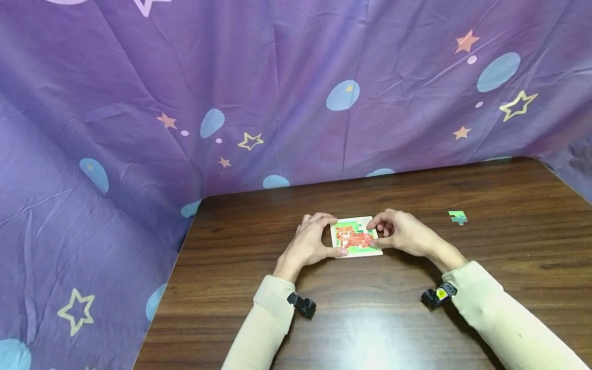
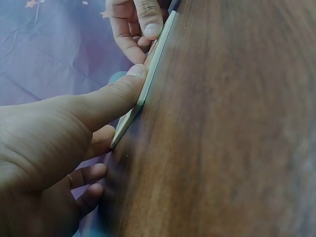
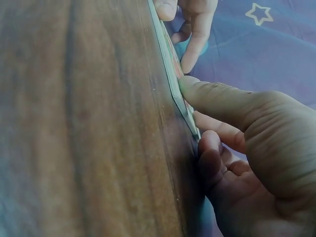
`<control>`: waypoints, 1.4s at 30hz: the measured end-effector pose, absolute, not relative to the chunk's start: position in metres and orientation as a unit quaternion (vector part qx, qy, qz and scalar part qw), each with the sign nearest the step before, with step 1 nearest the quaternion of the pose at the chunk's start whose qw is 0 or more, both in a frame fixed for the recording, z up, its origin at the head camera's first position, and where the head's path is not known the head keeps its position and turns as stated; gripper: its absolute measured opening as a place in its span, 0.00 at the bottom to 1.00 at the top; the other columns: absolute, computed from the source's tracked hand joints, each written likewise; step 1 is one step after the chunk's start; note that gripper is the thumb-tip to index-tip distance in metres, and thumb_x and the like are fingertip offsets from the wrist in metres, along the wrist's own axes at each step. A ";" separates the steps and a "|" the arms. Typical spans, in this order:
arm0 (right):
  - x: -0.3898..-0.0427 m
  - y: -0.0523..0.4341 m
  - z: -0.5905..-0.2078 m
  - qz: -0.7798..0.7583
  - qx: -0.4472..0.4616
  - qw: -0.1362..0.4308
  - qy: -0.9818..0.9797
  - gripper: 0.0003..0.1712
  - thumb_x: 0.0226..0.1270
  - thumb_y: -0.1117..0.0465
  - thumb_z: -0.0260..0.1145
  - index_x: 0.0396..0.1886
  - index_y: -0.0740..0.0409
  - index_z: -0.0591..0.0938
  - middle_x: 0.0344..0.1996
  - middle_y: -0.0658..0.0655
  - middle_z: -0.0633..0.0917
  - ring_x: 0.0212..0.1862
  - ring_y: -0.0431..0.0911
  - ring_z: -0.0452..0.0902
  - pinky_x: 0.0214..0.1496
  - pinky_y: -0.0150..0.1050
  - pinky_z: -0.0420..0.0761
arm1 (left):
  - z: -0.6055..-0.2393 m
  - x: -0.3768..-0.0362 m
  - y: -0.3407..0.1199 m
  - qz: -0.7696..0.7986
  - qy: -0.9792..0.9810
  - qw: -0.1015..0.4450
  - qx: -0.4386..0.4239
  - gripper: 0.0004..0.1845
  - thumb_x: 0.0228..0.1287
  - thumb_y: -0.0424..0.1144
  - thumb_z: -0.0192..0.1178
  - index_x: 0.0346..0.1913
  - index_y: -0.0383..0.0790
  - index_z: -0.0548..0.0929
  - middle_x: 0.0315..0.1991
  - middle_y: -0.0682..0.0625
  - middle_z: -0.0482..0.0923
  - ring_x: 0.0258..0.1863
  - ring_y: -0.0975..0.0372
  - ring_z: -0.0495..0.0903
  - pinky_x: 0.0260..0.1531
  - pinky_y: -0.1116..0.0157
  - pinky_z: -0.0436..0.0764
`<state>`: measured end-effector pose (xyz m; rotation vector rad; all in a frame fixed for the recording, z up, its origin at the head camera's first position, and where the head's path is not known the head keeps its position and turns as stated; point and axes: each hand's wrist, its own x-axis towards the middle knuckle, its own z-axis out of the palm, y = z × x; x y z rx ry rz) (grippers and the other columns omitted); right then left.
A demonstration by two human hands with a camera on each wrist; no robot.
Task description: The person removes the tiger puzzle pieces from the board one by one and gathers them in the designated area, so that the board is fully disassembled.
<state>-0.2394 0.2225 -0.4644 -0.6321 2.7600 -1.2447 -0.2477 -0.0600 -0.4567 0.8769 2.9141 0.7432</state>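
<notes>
A small square puzzle board [image 1: 355, 239] with an orange cartoon animal on green lies flat on the brown wooden table [image 1: 416, 318]. My left hand [image 1: 324, 237] holds its left side, the thumb on the near edge and the fingers curled over the far corner. My right hand [image 1: 376, 232] holds the right side, fingers bent onto the picture. The left wrist view has my left hand [image 2: 116, 108] with its thumb against the board's thin edge [image 2: 148, 79]. In the right wrist view the thumb of my right hand [image 3: 202, 111] presses the board's edge [image 3: 170, 69].
One loose green puzzle piece [image 1: 458, 217] lies on the table to the right of the board. A purple cloth [image 1: 231, 92] with stars and blue dots hangs behind the table and along its left side. Both forearms wear cream sleeves.
</notes>
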 end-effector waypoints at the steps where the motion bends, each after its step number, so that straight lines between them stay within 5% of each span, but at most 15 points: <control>1: -0.240 0.222 -0.465 -0.404 -0.203 0.027 0.891 0.22 0.51 0.58 0.85 0.45 0.55 0.86 0.33 0.53 0.80 0.34 0.43 0.75 0.35 0.32 0.77 | -0.457 -0.248 -0.060 0.238 0.929 0.005 0.282 0.47 0.50 0.60 0.80 0.72 0.48 0.76 0.70 0.53 0.73 0.63 0.57 0.69 0.68 0.56 0.70; 13: -0.241 0.224 -0.468 -0.416 -0.201 0.040 0.886 0.22 0.53 0.55 0.85 0.44 0.55 0.85 0.33 0.53 0.79 0.34 0.43 0.74 0.34 0.31 0.75 | -0.455 -0.242 -0.056 0.235 0.924 0.043 0.299 0.36 0.60 0.55 0.75 0.72 0.63 0.76 0.74 0.46 0.64 0.67 0.51 0.63 0.66 0.53 0.68; 42: -0.242 0.223 -0.465 -0.446 -0.211 0.028 0.869 0.14 0.58 0.65 0.80 0.42 0.58 0.86 0.29 0.52 0.85 0.32 0.43 0.80 0.33 0.32 0.81 | -0.453 -0.242 -0.054 0.221 0.932 0.039 0.283 0.35 0.59 0.56 0.76 0.71 0.64 0.78 0.74 0.48 0.66 0.67 0.52 0.64 0.66 0.53 0.69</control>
